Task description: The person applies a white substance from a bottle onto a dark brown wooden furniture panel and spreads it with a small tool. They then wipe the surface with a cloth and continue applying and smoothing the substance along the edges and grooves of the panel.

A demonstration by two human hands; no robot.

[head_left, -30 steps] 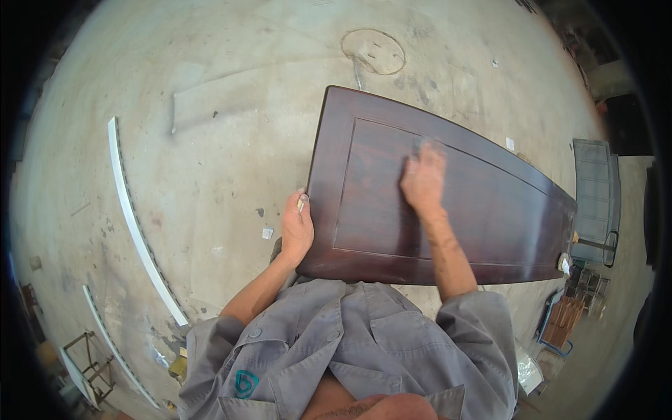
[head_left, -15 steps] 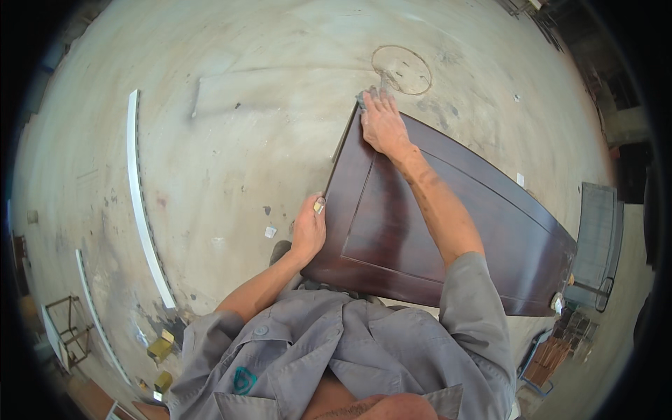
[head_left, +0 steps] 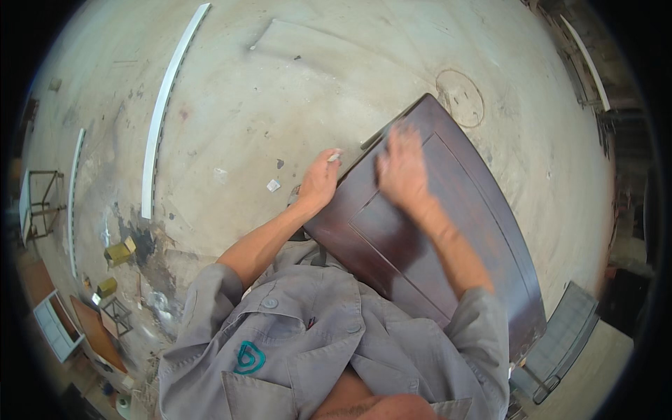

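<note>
A dark reddish-brown wooden panel [head_left: 483, 210], glossy and with a grooved inner border, lies tilted in front of me. It reaches from near my lap to its far corner. My left hand [head_left: 320, 179] is closed at the panel's left edge, its fingers partly hidden. A small pale piece [head_left: 334, 157] shows by the thumb; its kind is unclear. Over the panel's top face, near the left edge, is my right hand [head_left: 404, 168]. Its fingers point away from me and are smeared by motion, and whatever may be under them is hidden.
The concrete floor [head_left: 238, 126] is stained. Long white strips [head_left: 164, 112] lie on it at left, with yellowish blocks [head_left: 119, 252] and small metal frames [head_left: 43, 203] beyond. A dark grey flat piece [head_left: 560, 343] stands at lower right.
My right hand has come back from the far corner, where a greyish pad showed at its fingers, to nearer along the left edge. The panel appears turned clockwise as the view shifted.
</note>
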